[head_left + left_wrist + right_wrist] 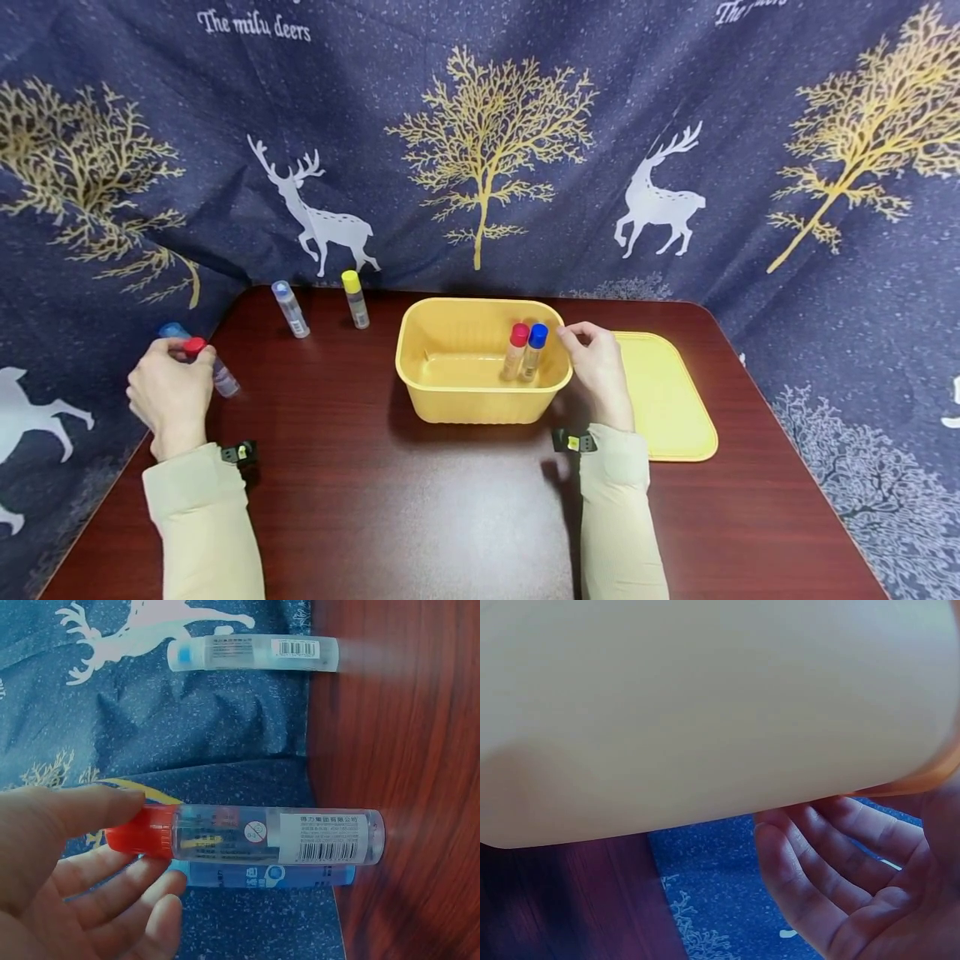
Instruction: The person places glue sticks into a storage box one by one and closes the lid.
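My left hand point(171, 387) pinches the red cap of a clear glue tube point(277, 834), whose base points toward the dark red table. Just behind it is a blue glue tube point(307, 875), partly hidden. At the yellow box point(480, 406) my right hand point(602, 367) holds the right-hand rim; in the right wrist view, the box wall covers part of the fingers point(840, 855). Inside the box, a red-capped tube point(514, 354) and a blue-capped tube point(534, 354) stand side by side at the right end.
A clear tube with a pale blue cap point(291, 310) and a yellow-capped tube point(356, 300) stand at the back left. The yellow lid point(667, 400) lies flat right of the box. A patterned blue cloth point(525, 250) hangs behind the table point(337, 500).
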